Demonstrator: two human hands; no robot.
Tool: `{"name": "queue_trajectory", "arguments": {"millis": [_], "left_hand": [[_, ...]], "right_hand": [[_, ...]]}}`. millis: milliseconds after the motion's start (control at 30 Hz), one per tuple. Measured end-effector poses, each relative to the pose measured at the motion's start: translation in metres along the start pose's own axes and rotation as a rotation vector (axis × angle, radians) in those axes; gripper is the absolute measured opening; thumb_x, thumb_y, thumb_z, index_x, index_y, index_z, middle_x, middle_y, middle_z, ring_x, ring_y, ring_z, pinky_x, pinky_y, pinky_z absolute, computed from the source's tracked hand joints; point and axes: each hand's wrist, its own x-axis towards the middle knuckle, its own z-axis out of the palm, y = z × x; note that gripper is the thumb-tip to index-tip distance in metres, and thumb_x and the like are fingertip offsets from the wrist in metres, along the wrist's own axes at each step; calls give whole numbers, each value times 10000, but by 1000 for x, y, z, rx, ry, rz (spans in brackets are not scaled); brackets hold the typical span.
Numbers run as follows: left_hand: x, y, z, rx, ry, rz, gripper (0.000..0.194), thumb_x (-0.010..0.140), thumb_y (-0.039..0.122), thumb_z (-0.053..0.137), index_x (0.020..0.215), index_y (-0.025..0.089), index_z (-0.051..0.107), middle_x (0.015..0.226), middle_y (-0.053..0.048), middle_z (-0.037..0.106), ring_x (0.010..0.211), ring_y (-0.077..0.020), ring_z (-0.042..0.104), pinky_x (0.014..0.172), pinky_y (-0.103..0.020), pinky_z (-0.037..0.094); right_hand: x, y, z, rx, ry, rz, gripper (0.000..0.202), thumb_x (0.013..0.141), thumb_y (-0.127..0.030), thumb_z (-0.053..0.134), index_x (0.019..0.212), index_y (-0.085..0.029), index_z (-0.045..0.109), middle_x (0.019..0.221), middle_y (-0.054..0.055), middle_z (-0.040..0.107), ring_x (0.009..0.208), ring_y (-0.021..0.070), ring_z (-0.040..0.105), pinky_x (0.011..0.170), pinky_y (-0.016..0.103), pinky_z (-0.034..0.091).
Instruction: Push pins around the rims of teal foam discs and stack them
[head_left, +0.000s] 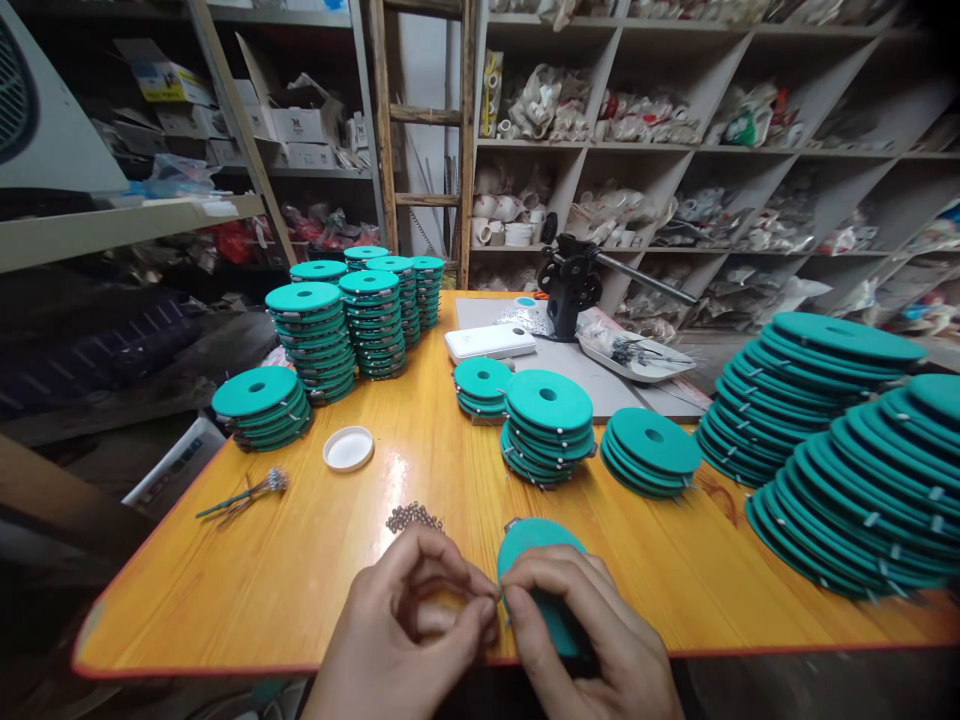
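My right hand (592, 625) grips a green foam disc (538, 535) near the table's front edge, thumb and fingers pinched at the disc's left rim. Close beside that rim, my left hand (416, 625) is closed in a pinch, with thumb and fingertips together. Whatever lies between those fingertips is too small to make out. Just beyond my left hand lies a small heap of dark metallic beads (412, 516). A stack of similar discs (549, 402), with white-tipped pins along the rims, stands behind my right hand.
Stacks of green discs stand at back left (304, 297) and right (847, 340). A white lid (348, 449) and a bundle of pins (251, 490) lie left. Behind are a white box-shaped device (491, 342), a black clamp tool (566, 290) and a white tray (637, 362).
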Motion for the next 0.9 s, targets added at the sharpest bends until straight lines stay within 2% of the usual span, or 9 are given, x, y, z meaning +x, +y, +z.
{"name": "queue_trajectory", "arguments": {"millis": [133, 300, 567, 667, 767, 833, 900], "left_hand": [[-1, 7, 5, 32, 36, -31, 230, 796, 298, 742, 808, 165, 555, 831, -36, 679, 705, -144, 658, 635, -252, 576], [-3, 11, 9, 55, 79, -35, 242, 777, 320, 747, 797, 165, 562, 813, -39, 677, 697, -151, 652, 633, -261, 579], [-1, 7, 3, 79, 25, 8, 185, 836, 281, 705, 832, 174, 554, 837, -12, 633, 686, -126, 657, 624, -228, 567], [-2, 11, 7, 5, 97, -40, 243, 815, 285, 729, 799, 175, 513, 806, -12, 653, 660, -126, 646, 618, -247, 570], [-2, 13, 9, -103, 113, -54, 354, 768, 291, 773, 744, 184, 437, 728, 14, 639, 586, -119, 633, 551, -247, 566], [-2, 12, 9, -107, 81, -41, 394, 769, 281, 777, 716, 183, 398, 684, 28, 626, 558, -104, 628, 535, -217, 550], [-2, 11, 7, -95, 74, -3, 398, 800, 264, 753, 706, 181, 376, 658, 31, 632, 537, -91, 630, 522, -181, 526]], "right_hand": [[0, 2, 0, -4, -12, -9, 121, 917, -119, 531, 864, -227, 524, 788, -56, 586, 753, 104, 554, 781, 243, 371], [0, 2, -2, -13, -21, -19, 123, 916, -110, 526, 862, -220, 517, 789, -42, 584, 756, 111, 548, 762, 247, 380], [-2, 12, 2, -71, -22, -146, 110, 906, -104, 515, 851, -197, 536, 772, -13, 587, 719, 119, 555, 696, 260, 404], [2, 9, -3, -101, -68, -136, 115, 916, -149, 547, 1010, -209, 577, 852, -3, 638, 778, 123, 606, 717, 247, 470], [6, 7, -10, -117, -137, -211, 329, 888, -157, 618, 1207, -221, 572, 995, 21, 679, 874, 133, 650, 760, 244, 530], [7, 6, -12, -65, -145, -257, 297, 869, -103, 623, 1139, -228, 617, 979, 15, 691, 859, 127, 665, 738, 235, 548], [7, 5, -12, -28, -127, -243, 231, 846, -53, 621, 1014, -212, 643, 924, 9, 696, 840, 120, 676, 731, 222, 561]]}}
